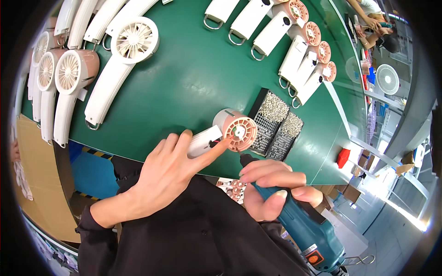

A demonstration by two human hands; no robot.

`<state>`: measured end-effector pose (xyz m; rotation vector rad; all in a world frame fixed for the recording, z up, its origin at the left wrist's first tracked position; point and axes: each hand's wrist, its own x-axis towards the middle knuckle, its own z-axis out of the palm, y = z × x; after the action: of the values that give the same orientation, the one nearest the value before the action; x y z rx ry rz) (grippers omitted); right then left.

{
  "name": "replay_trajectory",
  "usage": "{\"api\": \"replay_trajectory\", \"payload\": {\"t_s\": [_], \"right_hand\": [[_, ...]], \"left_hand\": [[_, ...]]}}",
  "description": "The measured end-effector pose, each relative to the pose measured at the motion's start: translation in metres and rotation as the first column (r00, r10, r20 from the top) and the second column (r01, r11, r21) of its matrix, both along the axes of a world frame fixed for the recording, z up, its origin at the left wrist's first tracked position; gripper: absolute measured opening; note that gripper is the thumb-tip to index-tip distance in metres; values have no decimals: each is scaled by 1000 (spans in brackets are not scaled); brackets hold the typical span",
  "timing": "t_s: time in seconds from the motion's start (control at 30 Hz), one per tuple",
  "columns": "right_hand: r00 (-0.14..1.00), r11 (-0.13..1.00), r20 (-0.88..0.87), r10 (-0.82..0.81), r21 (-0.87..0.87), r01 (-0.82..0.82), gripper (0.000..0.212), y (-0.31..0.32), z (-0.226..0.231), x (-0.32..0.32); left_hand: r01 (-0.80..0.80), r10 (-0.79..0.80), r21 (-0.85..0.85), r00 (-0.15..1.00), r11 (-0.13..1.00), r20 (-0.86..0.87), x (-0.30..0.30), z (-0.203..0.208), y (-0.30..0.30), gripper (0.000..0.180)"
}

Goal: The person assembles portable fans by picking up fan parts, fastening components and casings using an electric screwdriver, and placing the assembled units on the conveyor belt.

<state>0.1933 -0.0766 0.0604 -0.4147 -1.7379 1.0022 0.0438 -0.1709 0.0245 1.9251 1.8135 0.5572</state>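
Observation:
Near the table's front edge lies a handheld fan with a white handle and a round pink slotted housing, its inside exposed. My left hand is closed over the handle, the index finger stretched to the housing's edge. Dark and red wires show by that fingertip. In my right hand is a teal electric screwdriver, slanting up to the left. Its dark nose is just below the housing; whether the bit touches it I cannot tell. Right of the fan stands a black screw tray with two sections of small silvery screws.
Fans with white slatted grilles are lined up on the left. Several fans with open pink housings lie along the far right of the green table. Beyond are a red box, a standing fan and another person.

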Motion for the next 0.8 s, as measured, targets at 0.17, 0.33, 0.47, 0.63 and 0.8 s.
{"api": "replay_trajectory", "payload": {"t_s": [0.17, 0.33, 0.47, 0.63, 0.8], "right_hand": [[995, 993, 8, -97, -67, 97, 20, 3, 1, -6], [995, 993, 40, -90, -78, 93, 21, 11, 1, -4], [999, 998, 11, 45, -50, -44, 23, 12, -3, -2], [985, 979, -32, 167, -111, -169, 25, 11, 3, 0], [966, 996, -244, -86, 5, 90, 23, 17, 23, 14]], "left_hand": [[13, -13, 27, 1000, 1000, 8, -2, -1, 5, 73], [22, -21, 26, 1000, 999, -2, -2, 0, 8, 73], [17, -15, -48, 999, 999, 43, -2, 5, 8, 66], [6, -4, -91, 1000, 996, 28, -1, 7, 5, 67], [8, -8, -43, 1000, 999, 7, 1, 6, 7, 68]]}}
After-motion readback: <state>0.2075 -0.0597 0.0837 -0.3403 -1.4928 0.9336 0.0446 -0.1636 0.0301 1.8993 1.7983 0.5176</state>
